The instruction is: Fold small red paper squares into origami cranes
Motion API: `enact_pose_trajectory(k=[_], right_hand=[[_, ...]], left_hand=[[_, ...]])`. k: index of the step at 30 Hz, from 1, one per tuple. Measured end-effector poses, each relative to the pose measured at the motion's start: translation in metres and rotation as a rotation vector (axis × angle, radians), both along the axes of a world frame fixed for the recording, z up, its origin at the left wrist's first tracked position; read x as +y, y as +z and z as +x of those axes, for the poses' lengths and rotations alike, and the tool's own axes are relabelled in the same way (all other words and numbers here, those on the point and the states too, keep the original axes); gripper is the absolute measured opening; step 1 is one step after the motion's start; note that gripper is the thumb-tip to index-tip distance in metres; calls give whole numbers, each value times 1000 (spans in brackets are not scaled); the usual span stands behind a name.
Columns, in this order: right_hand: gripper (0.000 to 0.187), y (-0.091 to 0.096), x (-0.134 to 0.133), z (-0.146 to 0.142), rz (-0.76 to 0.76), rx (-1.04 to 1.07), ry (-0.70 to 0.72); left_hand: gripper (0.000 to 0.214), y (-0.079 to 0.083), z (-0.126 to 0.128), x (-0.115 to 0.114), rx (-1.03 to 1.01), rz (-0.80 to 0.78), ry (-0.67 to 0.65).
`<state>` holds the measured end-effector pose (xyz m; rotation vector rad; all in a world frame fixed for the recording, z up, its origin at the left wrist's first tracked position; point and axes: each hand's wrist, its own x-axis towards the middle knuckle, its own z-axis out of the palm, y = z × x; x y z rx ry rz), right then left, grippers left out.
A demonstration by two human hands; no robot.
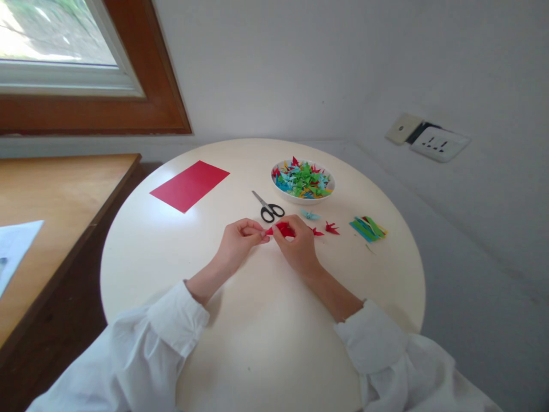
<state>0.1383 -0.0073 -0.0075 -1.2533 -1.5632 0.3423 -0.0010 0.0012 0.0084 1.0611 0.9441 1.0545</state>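
Note:
Both my hands meet over the middle of the round cream table [240, 343]. My left hand [238, 239] pinches one pointed end of a small folded red paper piece [283, 229]. My right hand [297, 246] has its fingers closed on the other side of the same piece. Black-handled scissors [268, 208] lie just beyond my hands. Two small red folded cranes [331, 229] and a light blue one [309, 215] rest to the right of my right hand.
A white bowl [317, 198] filled with many coloured paper cranes stands behind the scissors. A red paper sheet [190, 185] lies at the far left. Green and blue paper strips [368, 228] lie at the right. A wooden desk [51, 194] adjoins on the left.

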Motion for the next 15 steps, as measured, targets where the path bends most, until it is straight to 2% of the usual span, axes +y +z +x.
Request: enact_pose_trajectory(k=[4, 10, 15], right_hand=[[6, 0, -1, 0, 13, 5, 25], [6, -1, -1, -1, 11, 12, 83], [6, -2, -1, -1, 37, -20, 74]], left_hand=[[22, -1, 0, 1, 15, 14, 0], [31, -8, 1, 1, -10, 4, -32], [33, -9, 2, 2, -25, 22, -21]])
